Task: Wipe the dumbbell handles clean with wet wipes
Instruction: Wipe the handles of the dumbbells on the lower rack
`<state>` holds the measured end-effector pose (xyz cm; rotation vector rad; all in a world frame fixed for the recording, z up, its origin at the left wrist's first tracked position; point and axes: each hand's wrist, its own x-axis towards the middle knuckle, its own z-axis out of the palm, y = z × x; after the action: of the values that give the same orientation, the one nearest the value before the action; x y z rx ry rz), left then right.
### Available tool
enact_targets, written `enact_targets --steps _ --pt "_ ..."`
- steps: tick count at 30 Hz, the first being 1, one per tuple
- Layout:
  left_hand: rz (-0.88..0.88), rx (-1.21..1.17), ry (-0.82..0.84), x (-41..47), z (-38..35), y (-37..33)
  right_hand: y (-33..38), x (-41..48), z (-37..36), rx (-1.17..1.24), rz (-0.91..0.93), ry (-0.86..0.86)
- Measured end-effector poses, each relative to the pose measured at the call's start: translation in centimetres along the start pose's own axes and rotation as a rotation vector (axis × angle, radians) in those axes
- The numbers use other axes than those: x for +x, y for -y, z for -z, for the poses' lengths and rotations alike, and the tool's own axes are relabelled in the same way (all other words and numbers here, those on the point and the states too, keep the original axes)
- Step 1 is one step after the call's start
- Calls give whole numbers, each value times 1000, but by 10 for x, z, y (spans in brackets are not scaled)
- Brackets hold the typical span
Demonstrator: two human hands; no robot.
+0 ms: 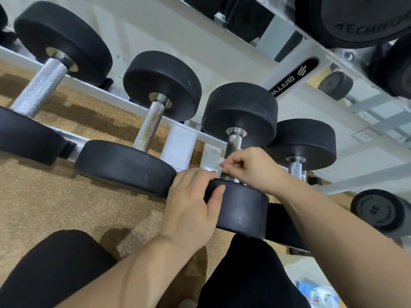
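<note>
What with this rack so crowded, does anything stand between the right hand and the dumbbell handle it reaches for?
Nothing visible does. The right hand pinches a white wipe right at the handle; the left hand grips that dumbbell's near head, below the handle, not across it.

The front rack tier (120, 99) carries four dumbbells (162, 85) with four knurled handles (151, 125), one each. Two hands are present: one left hand (191, 205), one right hand (251, 168). One white wipe (222, 165) and two knees (55, 265) in black fabric are present.
</note>
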<state>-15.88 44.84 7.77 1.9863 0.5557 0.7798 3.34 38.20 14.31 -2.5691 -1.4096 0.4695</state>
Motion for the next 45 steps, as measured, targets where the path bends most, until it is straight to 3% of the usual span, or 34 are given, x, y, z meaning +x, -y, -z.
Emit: enact_targets --steps 3,6,10,13,16,18,22,25,29,30,32,36,38,40,43,45 --pt "-5 -8 5 1 0 1 1 3 1 -52 38 66" --pt "-5 -8 7 0 -1 2 2 30 2 -295 102 -78" --pt "-16 16 -2 0 -1 2 2 48 10 -294 17 -112" --pt "-18 23 0 1 0 2 8 22 10 -241 78 70" --pt "-22 15 -13 1 -1 2 5 -2 11 -21 77 252" --pt "-27 15 -17 1 -2 2 -3 3 10 -14 118 186" --pt "-5 13 20 3 0 3 -18 34 5 -214 178 -204" --pt "39 32 55 4 2 -1 -19 31 10 -13 32 -222" --pt "103 75 90 5 4 -4 -8 -3 9 203 12 209" --pt "104 85 96 5 5 -5 -9 -8 6 234 15 232" --pt "88 107 106 4 5 -5 -15 -9 4 277 -18 121" --pt "82 196 133 5 9 -10 -25 15 2 184 -49 -267" --pt "108 234 120 9 11 -20 -26 23 2 240 -112 -357" --pt "221 167 105 14 6 -36 -23 21 3 310 -166 -345" --pt "479 -5 88 29 -10 -59 -23 3 2 486 -279 -131" --pt "514 80 113 39 -20 -63 -27 -9 -4 742 -368 -37"
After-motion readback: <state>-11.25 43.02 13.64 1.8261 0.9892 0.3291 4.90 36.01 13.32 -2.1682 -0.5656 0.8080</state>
